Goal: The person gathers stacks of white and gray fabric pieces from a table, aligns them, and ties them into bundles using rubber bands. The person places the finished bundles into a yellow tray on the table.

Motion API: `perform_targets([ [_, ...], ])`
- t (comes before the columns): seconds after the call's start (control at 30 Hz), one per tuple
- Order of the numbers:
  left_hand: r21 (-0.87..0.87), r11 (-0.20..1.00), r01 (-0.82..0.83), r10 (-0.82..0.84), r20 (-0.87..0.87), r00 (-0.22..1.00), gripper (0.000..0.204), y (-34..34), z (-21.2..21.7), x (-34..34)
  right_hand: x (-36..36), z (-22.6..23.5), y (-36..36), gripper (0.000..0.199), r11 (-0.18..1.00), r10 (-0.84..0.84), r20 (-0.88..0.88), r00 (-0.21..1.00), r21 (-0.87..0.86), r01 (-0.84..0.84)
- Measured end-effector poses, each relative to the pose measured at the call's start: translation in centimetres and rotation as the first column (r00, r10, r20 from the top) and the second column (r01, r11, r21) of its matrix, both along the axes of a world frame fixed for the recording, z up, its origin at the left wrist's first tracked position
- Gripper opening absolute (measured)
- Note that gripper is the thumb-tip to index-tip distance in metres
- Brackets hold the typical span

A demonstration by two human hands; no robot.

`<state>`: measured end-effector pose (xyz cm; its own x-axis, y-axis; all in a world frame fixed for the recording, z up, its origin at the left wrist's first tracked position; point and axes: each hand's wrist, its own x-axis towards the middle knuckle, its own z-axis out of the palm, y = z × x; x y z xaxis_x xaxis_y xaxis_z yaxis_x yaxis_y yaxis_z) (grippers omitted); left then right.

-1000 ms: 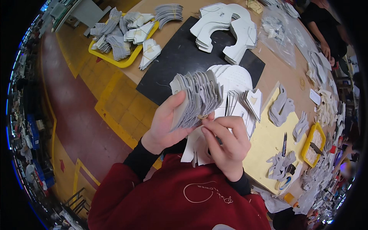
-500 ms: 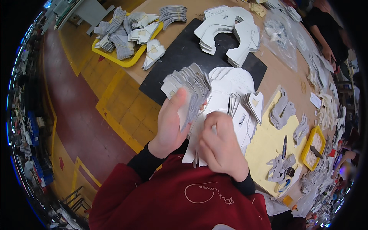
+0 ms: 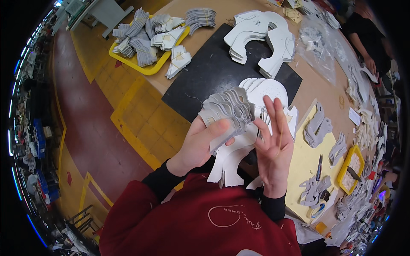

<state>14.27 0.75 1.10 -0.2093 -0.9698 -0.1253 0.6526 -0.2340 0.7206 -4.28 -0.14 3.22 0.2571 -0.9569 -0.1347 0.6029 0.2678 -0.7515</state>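
Observation:
My left hand (image 3: 197,143) is closed round a stack of grey cut pieces (image 3: 230,106), thumb on top, layers fanned at the far edge. Beside the stack, my right hand (image 3: 275,147) is raised with two fingers stretched up and the others bent towards the pieces. A thin tan rubber band (image 3: 281,137) appears looped on its fingers. Under both hands lie white shoe-upper pieces (image 3: 232,160) in layered stacks, their rounded end away from me. Another small white stack (image 3: 291,119) stands partly hidden behind my right hand.
A black mat (image 3: 183,91) bears a banded white U-shaped stack (image 3: 277,42). A yellow tray (image 3: 149,70) of grey bundles stands at far left. On a yellow sheet (image 3: 294,179) lie grey pieces (image 3: 317,126), a pen-like tool (image 3: 319,167) and a tape roll (image 3: 317,209). Another person (image 3: 365,47) works at far right.
My left hand has tilted the grey stack and brought it right and nearer. My right hand has gone from a closed grip to raised, spread fingers beside it.

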Motion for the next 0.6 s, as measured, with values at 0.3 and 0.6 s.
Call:
perform_targets([
  [0.3,-0.473,0.809,0.348,0.247,0.812,0.529,0.059,-0.1,1.7,0.8,1.0,0.8,-1.1,0.08,0.874,-0.076,-0.662,0.746,-0.405,-0.27],
  [0.6,-0.477,0.812,0.336,0.33,0.851,0.409,0.058,-0.3,1.5,2.6,2.4,0.6,-1.3,0.051,0.804,-0.155,-0.74,0.654,-0.48,-0.352],
])
